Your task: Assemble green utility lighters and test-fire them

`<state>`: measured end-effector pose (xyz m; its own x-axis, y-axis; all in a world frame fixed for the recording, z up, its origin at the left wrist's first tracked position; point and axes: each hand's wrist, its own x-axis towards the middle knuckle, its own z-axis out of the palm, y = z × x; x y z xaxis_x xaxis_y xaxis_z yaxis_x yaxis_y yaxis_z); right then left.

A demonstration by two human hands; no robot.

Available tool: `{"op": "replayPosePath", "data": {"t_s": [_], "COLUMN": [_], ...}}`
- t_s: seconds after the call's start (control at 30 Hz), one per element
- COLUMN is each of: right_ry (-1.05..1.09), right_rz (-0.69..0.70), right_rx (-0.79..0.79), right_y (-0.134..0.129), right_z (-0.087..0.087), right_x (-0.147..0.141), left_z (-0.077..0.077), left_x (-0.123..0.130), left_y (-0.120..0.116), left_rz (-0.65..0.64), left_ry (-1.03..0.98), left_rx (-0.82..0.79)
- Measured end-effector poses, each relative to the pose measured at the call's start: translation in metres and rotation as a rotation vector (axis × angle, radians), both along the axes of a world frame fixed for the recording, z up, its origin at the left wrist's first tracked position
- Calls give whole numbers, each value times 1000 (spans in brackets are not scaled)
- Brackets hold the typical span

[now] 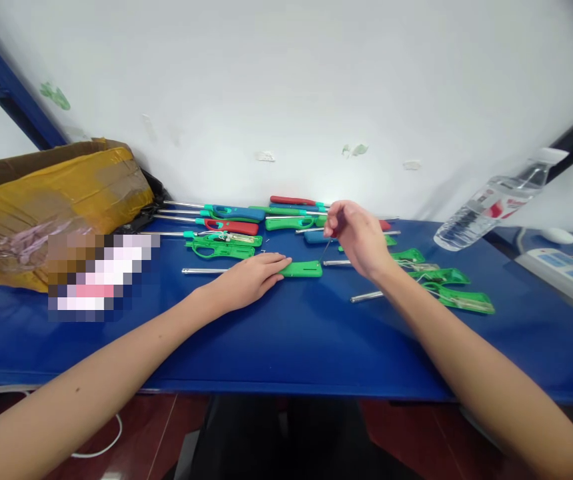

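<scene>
A green long-necked gas lighter (pixel 302 269) lies on the blue table, its metal tube (pixel 201 271) pointing left. My left hand (pixel 254 280) rests over its middle, fingers on the far side and thumb on the near side, holding it down. Above the handle's right end is my right hand (pixel 359 237), its fingers closed on a screwdriver (pixel 325 252). The thin shaft slants down to the handle; most of the grip is hidden by my fingers. Right of this lighter, several opened green lighter halves (pixel 466 299) show their inner parts.
More lighters, such as a red one (pixel 234 227) and a blue one (pixel 239 213), lie along the wall. A taped carton (pixel 61 207) stands at left, a water bottle (pixel 491 203) leans at right. Beside the bottle are a white device (pixel 561 270) and a mouse (pixel 556 235).
</scene>
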<state>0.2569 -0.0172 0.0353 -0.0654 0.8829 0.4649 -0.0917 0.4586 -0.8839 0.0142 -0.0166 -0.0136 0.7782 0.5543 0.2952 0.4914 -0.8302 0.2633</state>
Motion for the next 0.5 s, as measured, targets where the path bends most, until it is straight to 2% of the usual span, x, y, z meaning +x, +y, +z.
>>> {"op": "replayPosePath", "data": {"t_s": [0.1, 0.37, 0.5], "right_ry": [10, 109, 87], "right_rz": [4, 150, 137], "right_rx": [6, -99, -122], "right_y": [0, -1, -1], "right_z": [-1, 4, 5], "right_x": [-1, -3, -2], "left_z": [0, 0, 1], "left_x": [0, 0, 0], "left_y": [0, 0, -1], "left_rz": [-4, -6, -5], "left_ry": [-6, 7, 18], "left_rx": [4, 9, 14]}}
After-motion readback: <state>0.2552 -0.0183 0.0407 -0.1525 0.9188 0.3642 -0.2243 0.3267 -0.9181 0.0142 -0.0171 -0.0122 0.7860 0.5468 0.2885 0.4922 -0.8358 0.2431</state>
